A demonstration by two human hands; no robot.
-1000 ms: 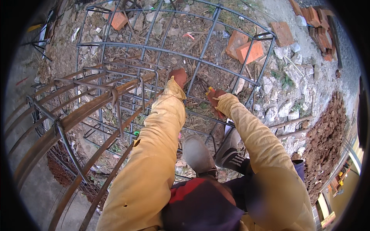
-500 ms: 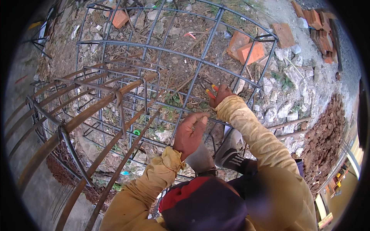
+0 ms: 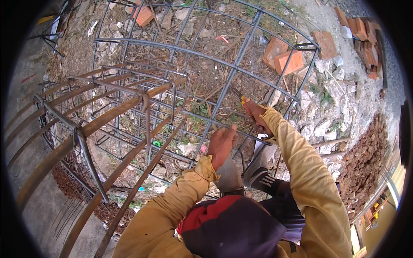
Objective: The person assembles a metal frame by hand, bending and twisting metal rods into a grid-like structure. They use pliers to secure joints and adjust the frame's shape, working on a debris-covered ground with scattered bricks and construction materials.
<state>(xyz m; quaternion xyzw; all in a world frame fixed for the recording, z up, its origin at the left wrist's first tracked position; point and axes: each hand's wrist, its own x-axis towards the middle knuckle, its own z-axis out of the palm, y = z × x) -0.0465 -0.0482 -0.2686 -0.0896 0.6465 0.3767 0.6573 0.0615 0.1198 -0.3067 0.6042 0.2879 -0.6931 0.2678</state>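
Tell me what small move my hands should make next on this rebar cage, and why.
Probably bring the left hand onto the thin bar crossing in front of it and steady it. The right hand holds a yellow-handled tool against the rebar cage just beyond, while the left hand sits beside that bar; whether it grips anything can't be told.

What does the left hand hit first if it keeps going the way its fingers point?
Likely the thin grey rebar of the mesh grid: the left hand points up and away, fingertips already at a crossing bar. Beyond lies littered soil. Depth is unclear from this one view.
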